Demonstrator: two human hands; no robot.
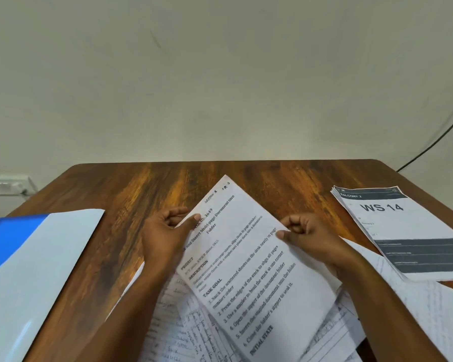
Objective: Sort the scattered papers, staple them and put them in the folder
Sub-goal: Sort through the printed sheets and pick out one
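I hold a printed sheet (249,265) with a task description, tilted over the middle of the wooden table (147,184). My left hand (165,236) pinches its left edge with thumb on top, and my right hand (309,236) grips its right edge. Beneath it lie several scattered handwritten papers (183,333) near the front edge. A blue folder (8,239) lies at the left with a white sheet or flap (37,270) over it. No stapler is in view.
A stack of printed papers (403,231) headed "WS 14" rests at the right of the table. A wall socket (3,185) is at the far left and a black cable (434,142) runs down the wall at the right.
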